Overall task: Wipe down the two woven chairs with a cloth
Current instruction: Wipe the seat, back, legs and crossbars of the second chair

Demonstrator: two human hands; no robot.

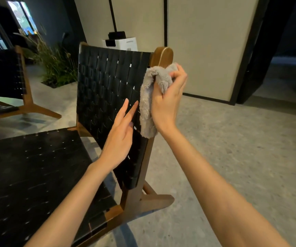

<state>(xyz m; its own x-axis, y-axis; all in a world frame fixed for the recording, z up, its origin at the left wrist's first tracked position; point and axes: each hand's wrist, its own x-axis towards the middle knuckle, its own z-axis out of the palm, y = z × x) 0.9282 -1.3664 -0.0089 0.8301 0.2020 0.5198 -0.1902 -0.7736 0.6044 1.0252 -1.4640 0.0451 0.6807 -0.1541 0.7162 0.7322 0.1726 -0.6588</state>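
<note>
Right hand (168, 98) curled, gripping grey cloth (146, 106) against near chair (108, 82) backrest's right edge; fingertips buried in pile. Left hand (119, 138) flat, fingers straight, probably touching weave. Second chair (5, 77) dim, cropped left.

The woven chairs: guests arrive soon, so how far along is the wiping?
Done: nothing can be confirmed as wiped. In hand: the right hand grips a fluffy grey cloth against the right edge of the backrest of the near black woven chair, and the left hand rests straight fingers on the weave. Left: the second black woven chair, far left, with no hands near it.
</note>
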